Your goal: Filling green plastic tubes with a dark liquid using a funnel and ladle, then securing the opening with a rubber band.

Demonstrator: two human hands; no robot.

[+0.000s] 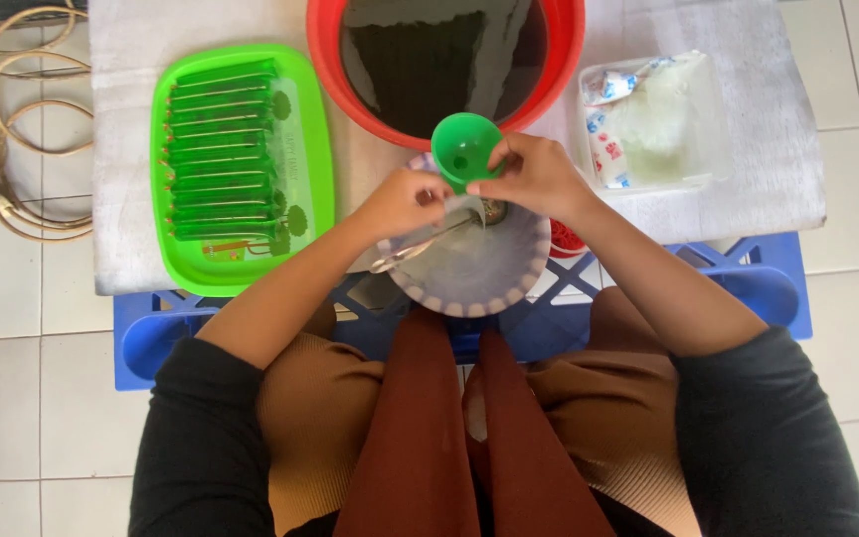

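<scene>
We have a small green funnel (462, 147) pinched in our right hand (539, 179), held just over the near rim of the red basin (325, 50) and above the far edge of a round plate (479, 273) with a checked border. It looks like thin moulded plastic, so we judge it light and stiff but slick when wet; the rim of the cone is the sensible place to take it, and that is where our right fingers close on it. Under its spout our left hand (405, 202) is closed around what seems to be the mouth of a thin clear plastic sleeve (464, 211), though the fingers hide most of it. Such film would be soft, floppy and easily torn, best held near its opening with a gentle pinch. A metal spoon (415, 251) lies across the plate, touching it, just below our left hand. The basin holds dark liquid. To our left a bright green tray (305, 149) carries a row of long filled green tubes (221, 159), laid side by side. To our right sits a clear container (713, 129) with white packets. All rest on a pale board (131, 119) over blue crates (777, 288)
</scene>
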